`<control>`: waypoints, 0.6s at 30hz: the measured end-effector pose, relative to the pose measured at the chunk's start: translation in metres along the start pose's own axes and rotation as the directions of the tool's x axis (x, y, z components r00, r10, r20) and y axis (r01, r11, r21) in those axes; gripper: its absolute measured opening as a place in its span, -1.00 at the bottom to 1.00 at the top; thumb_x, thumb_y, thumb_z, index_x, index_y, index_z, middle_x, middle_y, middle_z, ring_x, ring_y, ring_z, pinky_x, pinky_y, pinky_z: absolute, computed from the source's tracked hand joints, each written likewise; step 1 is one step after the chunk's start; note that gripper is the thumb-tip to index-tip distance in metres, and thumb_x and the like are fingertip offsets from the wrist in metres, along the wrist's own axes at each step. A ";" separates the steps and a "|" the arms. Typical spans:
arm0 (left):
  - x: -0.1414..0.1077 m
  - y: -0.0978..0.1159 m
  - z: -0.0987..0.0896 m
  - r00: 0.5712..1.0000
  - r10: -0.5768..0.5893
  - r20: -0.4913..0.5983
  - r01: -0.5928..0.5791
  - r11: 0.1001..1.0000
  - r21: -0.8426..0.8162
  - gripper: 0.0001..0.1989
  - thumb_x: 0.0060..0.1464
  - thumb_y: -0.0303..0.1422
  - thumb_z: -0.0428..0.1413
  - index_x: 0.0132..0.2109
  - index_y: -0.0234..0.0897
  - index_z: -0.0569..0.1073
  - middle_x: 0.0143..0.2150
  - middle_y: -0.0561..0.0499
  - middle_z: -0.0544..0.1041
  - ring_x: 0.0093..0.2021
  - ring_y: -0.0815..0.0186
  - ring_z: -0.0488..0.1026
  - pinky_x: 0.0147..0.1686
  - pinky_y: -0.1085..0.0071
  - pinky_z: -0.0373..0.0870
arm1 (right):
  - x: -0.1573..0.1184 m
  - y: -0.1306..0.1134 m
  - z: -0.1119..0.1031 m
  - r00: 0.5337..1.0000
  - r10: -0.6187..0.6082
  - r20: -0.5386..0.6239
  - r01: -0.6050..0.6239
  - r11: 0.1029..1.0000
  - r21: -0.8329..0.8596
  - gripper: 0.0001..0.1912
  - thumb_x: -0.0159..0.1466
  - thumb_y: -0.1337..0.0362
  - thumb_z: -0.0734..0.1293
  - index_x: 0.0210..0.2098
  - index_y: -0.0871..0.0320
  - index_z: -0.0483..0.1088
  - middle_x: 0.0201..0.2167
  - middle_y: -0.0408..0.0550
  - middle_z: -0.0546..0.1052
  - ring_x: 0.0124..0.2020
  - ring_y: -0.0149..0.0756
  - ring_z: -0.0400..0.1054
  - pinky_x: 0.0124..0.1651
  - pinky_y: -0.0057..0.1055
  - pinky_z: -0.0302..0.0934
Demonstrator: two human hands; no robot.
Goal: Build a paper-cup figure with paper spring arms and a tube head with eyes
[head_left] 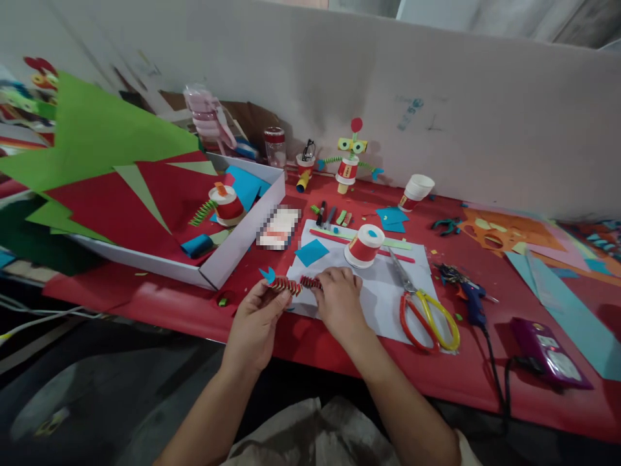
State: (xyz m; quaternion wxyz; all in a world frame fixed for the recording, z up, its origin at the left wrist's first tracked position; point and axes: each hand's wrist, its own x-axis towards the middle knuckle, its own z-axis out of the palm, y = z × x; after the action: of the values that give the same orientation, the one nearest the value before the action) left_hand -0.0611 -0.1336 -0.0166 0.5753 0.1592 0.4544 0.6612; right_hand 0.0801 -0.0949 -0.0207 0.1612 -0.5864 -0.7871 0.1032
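Between the fingers of my left hand (257,317) is a folded paper spring (285,285), red and pale, with a blue paper claw (267,275) at its far end. My right hand (339,301) pinches a second folded paper spring (309,282), darker red; its other end is hidden by the fingers. The two springs lie nearly end to end, and whether they touch I cannot tell. Just beyond the hands stands an upside-down red and white paper cup (365,246) with a blue spot on its base. A blue paper square (312,252) lies on the white sheet (383,310).
Scissors (417,304) with red and yellow handles lie right of my hands. Further right are a blue glue gun (470,301) and a purple box (550,356) with cables. A white box (242,226) of coloured paper stands left. A finished cup figure (348,165) stands behind.
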 end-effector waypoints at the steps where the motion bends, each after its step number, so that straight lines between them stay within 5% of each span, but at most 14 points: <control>1: 0.000 0.000 0.001 1.000 0.000 0.010 0.000 1.000 0.009 -0.60 -0.46 -0.36 0.50 -0.37 -0.28 0.57 -0.40 0.07 0.59 -0.35 0.41 0.47 -0.29 0.50 0.40 | -0.003 0.003 -0.002 1.000 0.004 -0.013 -0.004 1.000 0.015 -0.87 0.32 0.33 0.35 -0.15 0.14 0.52 -0.06 0.10 0.56 0.02 0.07 0.29 -0.03 -0.05 0.10; 10: 0.007 -0.028 0.033 0.991 -0.089 0.104 0.092 0.995 -0.027 -0.57 -0.44 -0.37 0.48 -0.33 -0.29 0.54 -0.35 0.07 0.59 -0.29 0.37 0.51 -0.16 0.41 0.42 | -0.039 0.062 -0.044 0.975 0.080 -0.206 -0.049 0.987 0.151 -0.86 0.28 0.36 0.38 -0.16 0.09 0.51 -0.12 0.01 0.60 0.01 0.00 0.33 0.07 -0.09 0.10; 18: 0.015 -0.049 0.058 0.978 -0.087 0.190 0.071 0.993 0.089 -0.58 -0.38 -0.33 0.43 -0.32 -0.29 0.46 -0.35 0.05 0.56 -0.29 0.32 0.52 -0.14 0.31 0.44 | -0.033 0.083 -0.042 0.964 0.219 -0.150 -0.192 0.966 0.173 -0.78 0.16 0.48 0.41 -0.22 0.08 0.51 -0.18 -0.01 0.60 -0.04 -0.04 0.37 0.02 -0.11 0.15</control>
State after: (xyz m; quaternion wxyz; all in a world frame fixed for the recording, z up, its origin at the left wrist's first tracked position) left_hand 0.0072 -0.0997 -0.0286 0.6355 0.2283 0.4289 0.6001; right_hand 0.1787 -0.1037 -0.0156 0.2609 -0.6572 -0.6948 0.1310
